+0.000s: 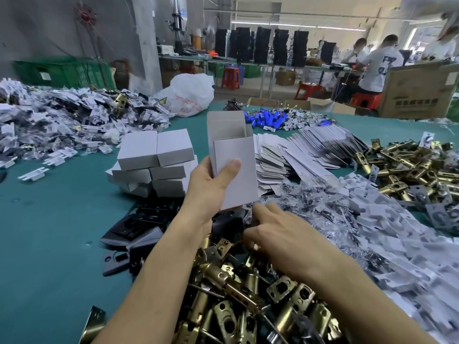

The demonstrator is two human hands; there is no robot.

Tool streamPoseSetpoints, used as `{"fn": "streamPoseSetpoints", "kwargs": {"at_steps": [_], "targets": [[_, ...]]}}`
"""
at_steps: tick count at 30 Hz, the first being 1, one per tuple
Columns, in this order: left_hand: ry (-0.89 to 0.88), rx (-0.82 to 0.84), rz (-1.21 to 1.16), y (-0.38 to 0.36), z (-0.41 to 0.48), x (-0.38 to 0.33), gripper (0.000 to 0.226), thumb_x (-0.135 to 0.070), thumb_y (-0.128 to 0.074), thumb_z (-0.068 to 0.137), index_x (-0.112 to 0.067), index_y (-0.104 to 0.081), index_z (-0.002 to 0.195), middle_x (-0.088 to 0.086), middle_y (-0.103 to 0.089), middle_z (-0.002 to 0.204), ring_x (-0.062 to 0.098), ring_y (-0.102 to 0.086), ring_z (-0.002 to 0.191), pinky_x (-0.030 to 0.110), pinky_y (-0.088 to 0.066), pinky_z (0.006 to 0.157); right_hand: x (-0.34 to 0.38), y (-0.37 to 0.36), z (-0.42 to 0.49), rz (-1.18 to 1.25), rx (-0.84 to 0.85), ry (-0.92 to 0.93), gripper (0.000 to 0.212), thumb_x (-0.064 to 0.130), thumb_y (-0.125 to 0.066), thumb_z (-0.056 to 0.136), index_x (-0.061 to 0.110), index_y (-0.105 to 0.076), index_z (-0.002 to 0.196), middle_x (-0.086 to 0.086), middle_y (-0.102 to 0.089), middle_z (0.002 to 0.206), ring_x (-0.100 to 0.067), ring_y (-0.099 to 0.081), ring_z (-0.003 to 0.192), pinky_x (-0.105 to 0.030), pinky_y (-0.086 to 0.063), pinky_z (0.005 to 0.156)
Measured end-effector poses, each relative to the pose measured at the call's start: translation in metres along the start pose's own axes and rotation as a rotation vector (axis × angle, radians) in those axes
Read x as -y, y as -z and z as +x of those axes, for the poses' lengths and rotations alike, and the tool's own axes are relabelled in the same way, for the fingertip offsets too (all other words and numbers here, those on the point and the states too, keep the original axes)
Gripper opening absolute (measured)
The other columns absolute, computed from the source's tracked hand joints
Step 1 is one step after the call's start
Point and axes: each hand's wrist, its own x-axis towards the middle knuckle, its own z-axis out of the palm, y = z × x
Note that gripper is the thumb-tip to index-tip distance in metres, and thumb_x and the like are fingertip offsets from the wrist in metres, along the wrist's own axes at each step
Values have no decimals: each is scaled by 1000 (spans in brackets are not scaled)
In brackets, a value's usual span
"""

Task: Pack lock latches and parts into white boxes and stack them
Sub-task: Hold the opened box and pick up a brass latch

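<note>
The left hand (211,187) grips one white box (233,165), upright, top open. The right hand (280,234) is just nearer, fingers bent into the gold latches (248,294); I cannot tell if it holds one. Maybe seven shut boxes (154,162) are stacked left of it.

Only two hands and two forearms of the person are in view. The left hand (208,184), just below the white box (246,175), has a long thumb with a short, rounded, plain thumbnail (234,163). The left forearm (159,281), further below the white box, is slim, smooth and bare. The right hand (280,234), below and right of the white box, has slender fingers and low knuckle ridges across its back. The right forearm (347,289) is equally slim and bare.
</note>
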Motion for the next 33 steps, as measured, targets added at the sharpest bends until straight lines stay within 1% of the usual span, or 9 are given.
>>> {"fn": "streamPoseSetpoints", "kwargs": {"at_steps": [4,8,12,14,16,19,26,30,33], "targets": [[2,-1,4,2,1,1,15,-32,-73,90,-32,-65,103,0,-75,103,24,-72,95,46,-63,67,-11,2,-8,38,-69,-48,15,35,-61,93,36,-65,107,10,-37,99,-10,-32,93,-30,-41,78],[7,20,19,2,0,1,16,-28,-73,90,-30,-65,104,-6,-76,96,16,-74,88,37,-62,65,-28,13,-22,443,-143,-202,15,32,-65,91,46,-61,94,24,-52,104,6,-51,95,-14,-42,80],[94,189,112,1,-4,1,38,-37,-77,75,-27,-64,110,-5,-77,100,16,-75,89,39,-63,70,-38,42,-35,916,-515,-275,21,19,-66,85,34,-65,99,12,-74,92,-5,-70,85,-27,-57,74],[157,370,179,-1,-9,2,45,-41,-77,70,-30,-65,113,-6,-77,104,15,-74,92,32,-61,69,-38,54,-39,1005,-725,-253,19,22,-66,81,26,-65,100,15,-73,95,-5,-70,88,-22,-57,78],[183,572,237,-4,-14,3,38,-34,-79,80,-31,-68,115,-1,-76,110,18,-73,96,28,-58,73,-33,63,-39,1031,-846,-228,17,23,-65,82,25,-64,99,17,-72,93,-2,-69,87,-14,-54,75],[230,737,197,-9,-22,4,28,-20,-70,87,-39,-72,108,-4,-74,111,12,-69,98,24,-56,76,-29,65,-36,957,-914,-276,17,14,-70,86,27,-64,96,7,-73,90,-12,-70,87,-31,-58,74],[236,695,63,-10,-22,7,28,-15,-71,86,-35,-73,105,0,-74,110,18,-71,96,30,-60,68,-32,65,-36,884,-907,-358,14,25,-71,83,26,-66,95,3,-72,89,-25,-69,82,-57,-55,71],[200,671,81,-13,-22,6,27,-18,-71,85,-39,-74,102,-1,-75,110,17,-71,98,30,-59,71,-37,64,-38,845,-877,-368,37,23,-75,80,22,-55,111,4,-71,87,-24,-69,76,-57,-54,67],[188,676,93,-16,-23,8,28,-18,-71,85,-39,-73,104,-2,-75,111,15,-71,99,30,-59,75,-35,60,-37,780,-856,-340,57,24,-74,81,40,-45,127,15,-68,89,-18,-60,58,-37,-53,55]]}}
